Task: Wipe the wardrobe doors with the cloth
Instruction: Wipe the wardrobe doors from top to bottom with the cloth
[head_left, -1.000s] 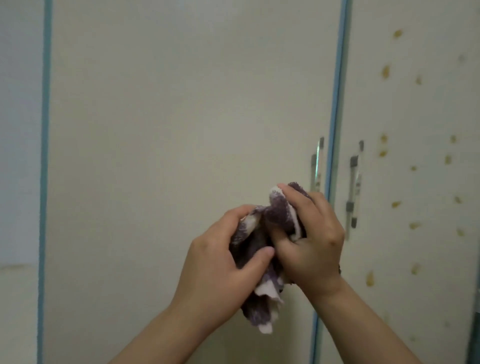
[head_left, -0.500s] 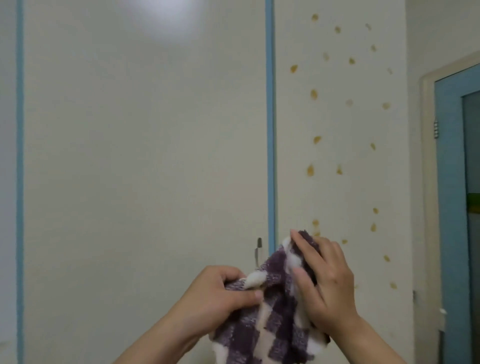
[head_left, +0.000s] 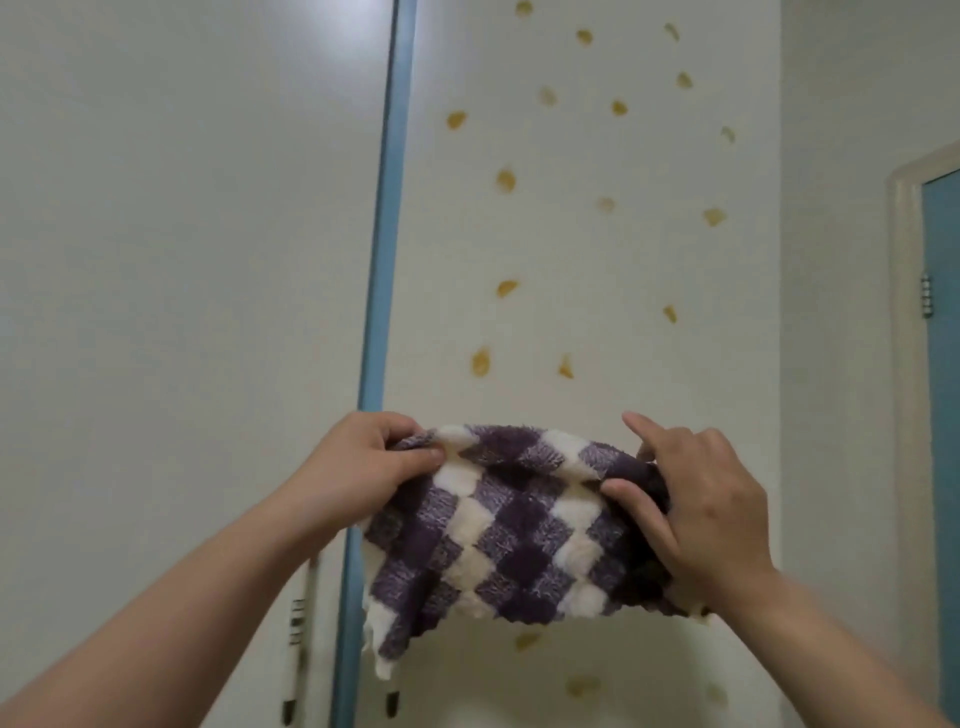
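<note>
Since half a second ago, our hands have drawn apart and the cloth (head_left: 514, 525), bunched between them then, is now stretched wide.

From the head camera, we hold the purple-and-white checked cloth in front of the wardrobe doors, toward 6 o'clock in the view. Our left hand (head_left: 363, 467) pinches its upper left corner, thumb and fingers clamped on the fabric. Our right hand (head_left: 701, 514) grips the right edge, thumb pressed into the cloth, with the forefinger lifted free and pointing toward 11 o'clock.

The left door (head_left: 182, 260) is plain and pale. A blue strip (head_left: 387, 208) runs upright between it and the right door (head_left: 597, 249), which is dotted with yellowish-brown spots (head_left: 480, 362) from 12 o'clock down past the cloth. Two handles (head_left: 297, 623) show at 7 o'clock, one partly behind the cloth. A blue room door (head_left: 943, 364) stands at 3 o'clock.
</note>
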